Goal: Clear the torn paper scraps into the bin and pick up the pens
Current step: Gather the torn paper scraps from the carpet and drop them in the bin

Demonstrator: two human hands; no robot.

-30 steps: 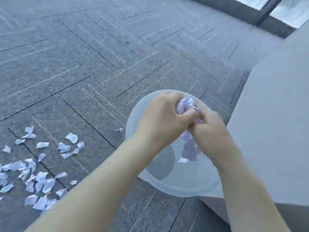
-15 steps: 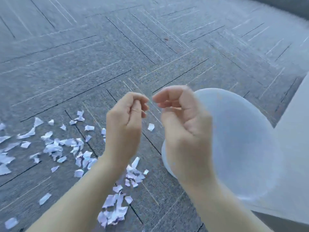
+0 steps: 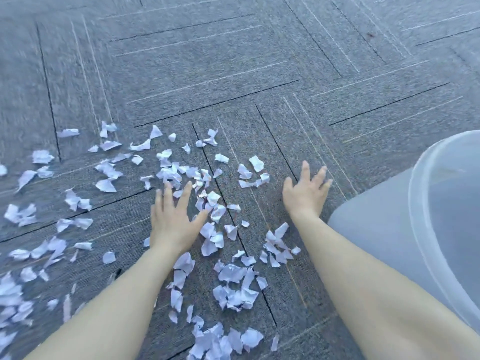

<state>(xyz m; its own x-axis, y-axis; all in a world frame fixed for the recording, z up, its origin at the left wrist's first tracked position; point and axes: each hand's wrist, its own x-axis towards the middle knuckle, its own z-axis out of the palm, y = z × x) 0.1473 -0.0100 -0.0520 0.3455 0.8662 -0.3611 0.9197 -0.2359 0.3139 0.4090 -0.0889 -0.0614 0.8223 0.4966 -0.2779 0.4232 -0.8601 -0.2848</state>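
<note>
- The left hand (image 3: pixel 173 221) is spread wide, palm down, fingers (image 3: pixel 166 196) fanned and stretched forward over the carpet floor (image 3: pixel 233 61). It grips nothing.
- Its fingertips reach in among the torn paper scraps (image 3: pixel 213 201), and its thumb side lies against a small cluster of them; whether the palm presses on the carpet or hovers just above cannot be told.
- The right hand (image 3: pixel 306 196) is likewise wide open and empty, palm down, fingers splayed and slightly blurred.
- It sits between the scraps and the bin (image 3: pixel 389 229), over a bare patch of carpet, with the nearest scraps just beside its thumb. Contact with the carpet cannot be confirmed.
- Both bare forearms run in from the near edge, the right one crossing in front of the bin's wall.
- The white scraps are scattered on the carpet to the far side of the bin from its rim, thickest around and nearer than the left hand, thinning out farther away from the bin.
- More scraps lie between the two forearms, close to the bin's wall but not touching it.
- The bin is a translucent, pale round container with its rim (image 3: pixel 415 193) turned toward the camera; what it contains cannot be made out.
- The carpet is grey, in tiles with dark seams and pale stripes.
</note>
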